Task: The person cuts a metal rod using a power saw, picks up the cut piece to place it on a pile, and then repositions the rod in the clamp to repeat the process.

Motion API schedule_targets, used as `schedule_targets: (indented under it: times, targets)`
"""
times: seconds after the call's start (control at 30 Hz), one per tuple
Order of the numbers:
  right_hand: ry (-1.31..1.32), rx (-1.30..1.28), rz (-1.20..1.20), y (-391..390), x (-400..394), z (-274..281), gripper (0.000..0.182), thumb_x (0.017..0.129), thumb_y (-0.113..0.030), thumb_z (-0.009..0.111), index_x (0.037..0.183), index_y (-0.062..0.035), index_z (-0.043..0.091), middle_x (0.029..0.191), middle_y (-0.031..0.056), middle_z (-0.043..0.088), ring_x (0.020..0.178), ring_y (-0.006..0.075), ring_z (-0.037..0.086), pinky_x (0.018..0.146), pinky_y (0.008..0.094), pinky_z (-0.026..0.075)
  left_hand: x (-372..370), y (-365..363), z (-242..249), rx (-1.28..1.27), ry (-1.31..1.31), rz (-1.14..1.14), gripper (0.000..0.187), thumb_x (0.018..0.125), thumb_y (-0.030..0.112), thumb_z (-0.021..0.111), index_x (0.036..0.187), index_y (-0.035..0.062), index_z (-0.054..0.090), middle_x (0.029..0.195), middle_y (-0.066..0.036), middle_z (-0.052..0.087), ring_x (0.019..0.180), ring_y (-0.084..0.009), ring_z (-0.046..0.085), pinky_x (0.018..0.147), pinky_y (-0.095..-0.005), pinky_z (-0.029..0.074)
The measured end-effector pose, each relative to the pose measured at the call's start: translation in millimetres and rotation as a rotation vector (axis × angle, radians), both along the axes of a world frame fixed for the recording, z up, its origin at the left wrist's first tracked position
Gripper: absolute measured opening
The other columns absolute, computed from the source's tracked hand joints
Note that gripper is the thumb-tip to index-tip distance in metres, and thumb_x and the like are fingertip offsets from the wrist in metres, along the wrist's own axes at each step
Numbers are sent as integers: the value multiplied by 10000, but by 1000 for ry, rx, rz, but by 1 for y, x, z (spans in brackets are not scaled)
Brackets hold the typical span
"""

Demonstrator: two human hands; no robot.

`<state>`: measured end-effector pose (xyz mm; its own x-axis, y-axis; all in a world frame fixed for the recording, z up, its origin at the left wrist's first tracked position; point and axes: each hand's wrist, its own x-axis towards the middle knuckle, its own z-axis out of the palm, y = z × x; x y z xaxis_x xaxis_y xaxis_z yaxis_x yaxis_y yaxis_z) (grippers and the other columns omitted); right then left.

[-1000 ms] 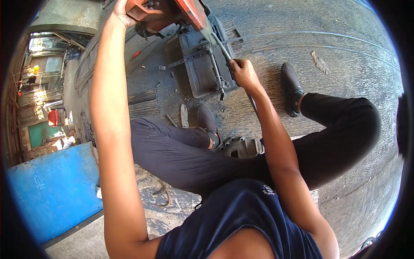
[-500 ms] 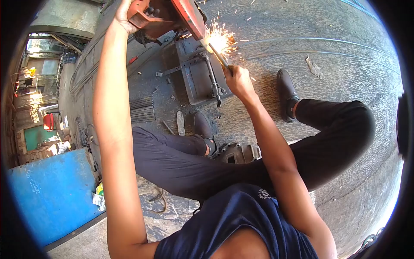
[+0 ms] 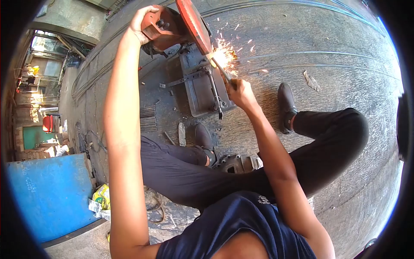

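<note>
My left hand [image 3: 141, 25] is closed on the red cut-off saw [image 3: 166, 28], around the rear of its housing where the handle sits. Sparks [image 3: 226, 55] fly out below the saw's red disc guard [image 3: 195, 26]. With closed fingers, my right hand [image 3: 242, 93] grips a metal rod [image 3: 222, 71], whose far end meets the bottom of the guard by the sparks. Under the saw lies its dark metal base [image 3: 199, 97], fitted with a clamp screw [image 3: 216, 93]. The cutting edge itself is hidden by glare.
Short metal rods [image 3: 148, 118] lie bundled on the floor left of the base. Long thin bars [image 3: 302, 54] stretch off to the right. My shoes [image 3: 286, 105] flank the base. A cast metal part [image 3: 239, 164] sits between my legs, and a blue panel [image 3: 51, 194] stands at left.
The whole scene sits slightly lower and further right in view, as the head has shifted. Both hands keep their grips, and sparks still fly at the rod's end.
</note>
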<state>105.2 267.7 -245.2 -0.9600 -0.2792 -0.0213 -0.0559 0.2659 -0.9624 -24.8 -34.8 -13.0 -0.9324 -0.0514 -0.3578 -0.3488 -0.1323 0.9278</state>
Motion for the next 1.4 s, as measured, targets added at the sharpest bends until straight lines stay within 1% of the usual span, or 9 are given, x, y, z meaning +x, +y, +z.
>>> schedule_targets:
  times: [0.13,0.23,0.27,0.43,0.57,0.73,0.9,1.0,1.4]
  targets:
    - [6,55,20,8,-1,18,251,897,-178,577,854,49,675,658,244,626,633,380,639,592,435,463,6,5,1,15,17,14,421,784,278,645,1138,66,563,996,-83,587,925,-221,589,886,-634,514]
    - [-383,-195,142,28,3,40,343,949,-279,577,898,46,675,587,-20,500,517,71,450,467,307,341,5,7,3,5,24,15,417,784,273,651,1136,68,562,991,-80,584,916,-218,586,879,-639,515]
    - [-511,-306,135,32,4,38,339,961,-289,564,945,34,669,596,-9,505,504,68,447,454,283,338,6,6,2,-5,26,39,412,787,269,651,1135,68,562,982,-77,585,908,-216,586,876,-635,519]
    - [-430,-237,71,41,1,12,305,986,-260,537,1064,11,652,624,-11,510,459,51,398,427,243,314,3,2,2,-15,10,21,395,794,259,649,1122,55,567,950,-83,589,866,-212,602,853,-614,540]
    - [-286,-180,-21,33,1,-1,313,940,-233,582,996,65,660,638,79,604,522,117,511,506,319,426,-12,-18,-3,-42,11,-27,391,795,262,652,1099,30,570,915,-91,593,827,-210,614,841,-562,565]
    - [-197,-9,-10,16,-4,-17,363,916,-292,605,937,66,665,627,180,568,582,199,559,611,381,461,7,3,3,-50,15,-21,404,791,273,657,1094,20,571,910,-88,598,821,-205,616,845,-535,572]
    - [35,28,-81,5,-5,-25,283,889,-215,609,928,58,674,713,272,615,705,393,652,679,432,487,10,10,8,-22,-3,-32,412,790,284,658,1109,36,577,928,-85,605,823,-213,618,854,-554,560]
    - [25,46,-121,3,-1,-6,237,877,-177,601,923,42,680,764,289,615,794,444,630,707,466,484,20,33,17,-94,-109,59,398,738,365,579,995,65,630,902,-122,637,800,-282,607,794,-485,537]
    - [187,-3,-110,-1,1,-20,213,871,-166,605,853,39,661,710,275,607,731,442,626,659,459,496,19,29,14,-52,-88,21,417,732,374,593,1008,63,634,907,-114,643,806,-282,608,787,-462,537]
